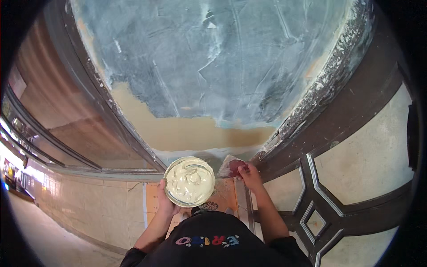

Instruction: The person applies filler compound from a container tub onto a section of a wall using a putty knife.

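Note:
My left hand (165,201) grips the side of a round tub (190,158), held up in front of my body. Pale cream putty (192,178) fills it, its surface swirled and ridged. To the right of the tub, the fingers of my right hand (251,176) close round the dark red handle of a putty knife (227,165). Its broad pale blade points up and left, near the low part of the wall; I cannot tell whether it touches. The wall (178,66) is coated blue-grey with pale streaks, above a bare tan band (178,133).
Dark brown frames border the wall: a glazed one (89,98) on the left, and on the right a panelled door (329,178) with diamond trim beside a flaking edge (329,71). An orange sheet (152,200) lies on the tiled floor (106,200) by my feet.

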`<state>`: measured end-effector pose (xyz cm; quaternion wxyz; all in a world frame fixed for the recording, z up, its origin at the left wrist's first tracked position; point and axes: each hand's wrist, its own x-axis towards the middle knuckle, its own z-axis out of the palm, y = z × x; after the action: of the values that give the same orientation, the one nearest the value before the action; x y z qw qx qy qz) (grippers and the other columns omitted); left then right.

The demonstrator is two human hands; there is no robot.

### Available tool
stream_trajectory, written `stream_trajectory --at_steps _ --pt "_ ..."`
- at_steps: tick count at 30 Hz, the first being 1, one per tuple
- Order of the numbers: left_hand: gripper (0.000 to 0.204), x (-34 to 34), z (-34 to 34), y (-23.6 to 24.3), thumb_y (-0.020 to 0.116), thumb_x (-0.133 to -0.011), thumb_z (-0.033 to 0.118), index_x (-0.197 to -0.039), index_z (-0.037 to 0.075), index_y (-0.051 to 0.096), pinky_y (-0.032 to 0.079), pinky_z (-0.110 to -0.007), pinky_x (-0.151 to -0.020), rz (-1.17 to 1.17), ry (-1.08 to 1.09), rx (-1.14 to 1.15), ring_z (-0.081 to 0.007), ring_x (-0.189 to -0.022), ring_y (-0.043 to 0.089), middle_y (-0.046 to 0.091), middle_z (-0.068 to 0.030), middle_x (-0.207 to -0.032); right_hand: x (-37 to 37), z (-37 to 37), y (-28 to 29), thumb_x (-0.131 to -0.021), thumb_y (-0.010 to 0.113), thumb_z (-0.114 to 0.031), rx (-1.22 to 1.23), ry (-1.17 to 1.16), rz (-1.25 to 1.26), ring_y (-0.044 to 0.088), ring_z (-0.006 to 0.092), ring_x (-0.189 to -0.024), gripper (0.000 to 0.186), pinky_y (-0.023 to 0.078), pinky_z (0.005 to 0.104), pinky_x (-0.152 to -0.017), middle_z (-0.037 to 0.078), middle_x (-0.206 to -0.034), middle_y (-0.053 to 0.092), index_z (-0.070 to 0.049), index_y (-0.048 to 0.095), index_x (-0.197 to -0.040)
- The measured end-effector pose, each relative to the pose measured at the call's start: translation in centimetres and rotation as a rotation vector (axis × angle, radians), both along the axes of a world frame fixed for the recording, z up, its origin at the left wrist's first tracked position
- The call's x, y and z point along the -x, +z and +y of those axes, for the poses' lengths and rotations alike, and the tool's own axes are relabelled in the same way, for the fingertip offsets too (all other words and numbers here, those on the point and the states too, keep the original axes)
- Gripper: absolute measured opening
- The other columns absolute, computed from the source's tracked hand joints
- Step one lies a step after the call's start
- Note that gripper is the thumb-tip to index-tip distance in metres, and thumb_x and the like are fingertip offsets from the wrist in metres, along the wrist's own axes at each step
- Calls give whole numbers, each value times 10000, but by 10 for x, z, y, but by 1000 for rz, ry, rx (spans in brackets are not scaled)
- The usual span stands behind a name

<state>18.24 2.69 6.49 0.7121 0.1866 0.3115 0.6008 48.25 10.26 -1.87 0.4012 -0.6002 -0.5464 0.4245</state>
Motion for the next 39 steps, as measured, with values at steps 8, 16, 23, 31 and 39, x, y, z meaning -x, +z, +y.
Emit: stream_trajectory --at_steps 8,16,23,31,39 --pt "717 -6 -3 -6 328 -870 557 -1323 2 307 393 -402 -968 26 11 -13 -299 -1183 440 409 -174 -1314 -22 -1 -51 -888 529 -309 270 -251 770 608 150 -557 293 490 278 -447 55 -852 605 -163 403 -1108" --pt "691 -6 -6 -13 372 -844 559 -1291 32 368 439 -398 -918 44 48 39 -288 -1131 491 458 -160 -1271 -37 40 -31 -870 480 -486 250 -337 943 612 196 -582 432 497 288 -477 86 -855 601 -148 411 -1130" --pt "712 -16 -4 -4 348 -848 567 -1322 35 338 377 -419 -973 89 24 -44 -298 -1186 435 409 -153 -1325 -62 85 -6 -885 469 -455 177 -422 1049 602 198 -544 444 498 292 -460 103 -844 583 -130 387 -1176" --pt "729 -18 -9 -10 346 -838 604 -1324 61 341 405 -407 -954 112 44 52 -286 -1175 448 409 -132 -1328 -66 106 -13 -884 460 -465 215 -424 980 602 200 -549 447 514 303 -473 114 -862 592 -94 442 -1133" --pt "678 -36 -3 0 289 -870 550 -1305 34 351 416 -399 -943 142 65 96 -278 -1148 473 445 -143 -1287 -59 84 -94 -861 453 -532 407 -462 827 614 213 -640 521 517 307 -533 75 -986 574 -170 399 -1233"
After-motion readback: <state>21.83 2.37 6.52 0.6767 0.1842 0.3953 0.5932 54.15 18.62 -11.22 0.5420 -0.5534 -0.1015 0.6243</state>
